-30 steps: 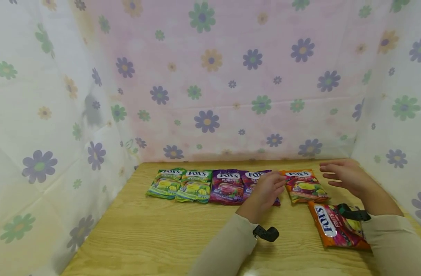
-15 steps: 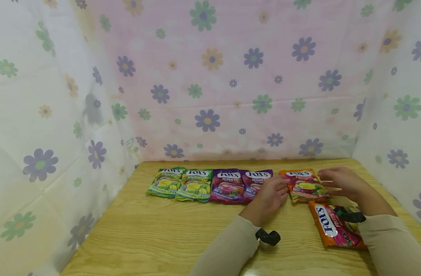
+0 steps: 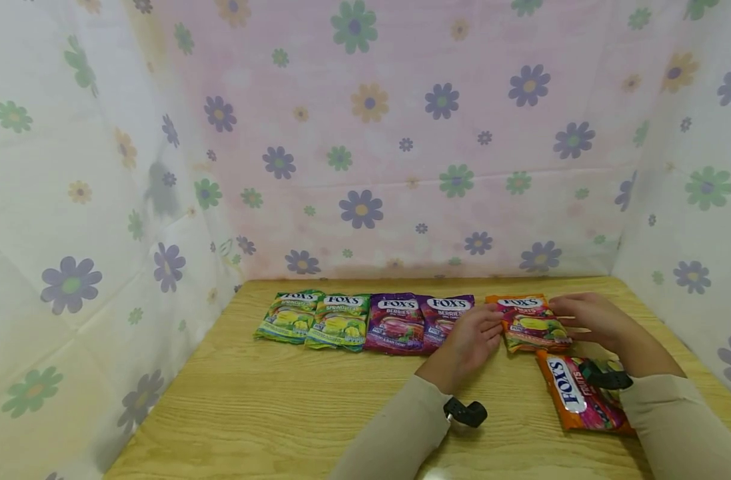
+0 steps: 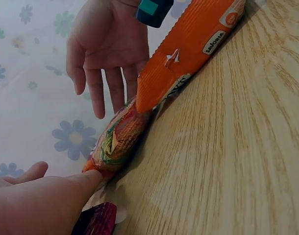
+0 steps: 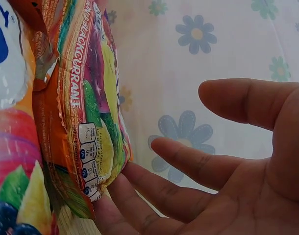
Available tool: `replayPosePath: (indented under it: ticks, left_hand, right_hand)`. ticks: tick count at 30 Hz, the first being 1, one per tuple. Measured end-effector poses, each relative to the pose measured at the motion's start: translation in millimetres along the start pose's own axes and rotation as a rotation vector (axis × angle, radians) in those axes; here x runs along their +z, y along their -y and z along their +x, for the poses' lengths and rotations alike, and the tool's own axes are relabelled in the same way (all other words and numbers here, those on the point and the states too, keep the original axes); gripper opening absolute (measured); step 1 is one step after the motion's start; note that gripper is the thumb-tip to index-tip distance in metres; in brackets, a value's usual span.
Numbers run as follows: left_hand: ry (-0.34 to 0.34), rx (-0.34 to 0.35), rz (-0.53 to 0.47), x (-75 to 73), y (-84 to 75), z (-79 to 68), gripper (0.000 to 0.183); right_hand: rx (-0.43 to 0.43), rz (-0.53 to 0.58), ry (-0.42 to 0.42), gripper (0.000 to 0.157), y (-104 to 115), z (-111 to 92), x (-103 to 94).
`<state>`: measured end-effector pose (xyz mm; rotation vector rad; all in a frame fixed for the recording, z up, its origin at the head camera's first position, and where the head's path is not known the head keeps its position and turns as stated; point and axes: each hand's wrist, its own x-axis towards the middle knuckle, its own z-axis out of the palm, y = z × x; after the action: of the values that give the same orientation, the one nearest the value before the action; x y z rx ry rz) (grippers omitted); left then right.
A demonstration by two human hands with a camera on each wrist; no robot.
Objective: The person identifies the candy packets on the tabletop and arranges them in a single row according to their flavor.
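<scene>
An orange FOX'S fruits candy bag (image 3: 530, 325) lies face up between the two hands. My left hand (image 3: 468, 343) has its extended fingers against the bag's left edge; in the left wrist view its fingertips touch the bag's orange corner (image 4: 106, 172). At the opposite edge is my right hand (image 3: 599, 325), fingers spread and lightly bent. The right wrist view shows its lower fingertips touching the bag (image 5: 98, 112), with the thumb raised away. Beneath the right wrist, a second orange fruits bag (image 3: 581, 397) lies turned sideways, partly hidden by the sleeve.
Two purple berries bags (image 3: 395, 325) and two green spring tea bags (image 3: 340, 323) form a row to the left on the wooden table (image 3: 269, 413). Flower-patterned cloth (image 3: 395, 173) stands behind the table and at both sides.
My right hand has come left and down to the upright orange bag's right edge. My left hand has shifted slightly right, uncovering more of the nearer purple bag.
</scene>
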<state>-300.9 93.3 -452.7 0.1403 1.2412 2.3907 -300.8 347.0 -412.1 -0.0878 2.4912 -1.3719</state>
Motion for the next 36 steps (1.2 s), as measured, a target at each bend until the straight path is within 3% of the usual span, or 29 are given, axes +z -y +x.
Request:
replayPosePath:
  ticks: [7,19,29,36]
  left_hand:
    - [0.011,0.012,-0.012,-2.6,-1.7,0.3,0.064]
    - [0.035,0.039,-0.032,-6.0,-5.3,-0.6,0.063]
    - [0.125,0.04,-0.076,-16.2,-9.4,1.1,0.066]
    - [0.15,0.031,-0.068,-22.7,-13.0,-3.3,0.063]
  right_hand:
    - [0.001,0.021,-0.011,0.079,3.9,-0.2,0.2]
    - [-0.017,0.047,-0.002,0.073,8.7,-1.0,2.4]
    - [-0.023,0.06,-0.012,0.072,11.4,-1.3,5.9]
    - [-0.026,0.072,-0.002,0.071,12.1,0.6,9.5]
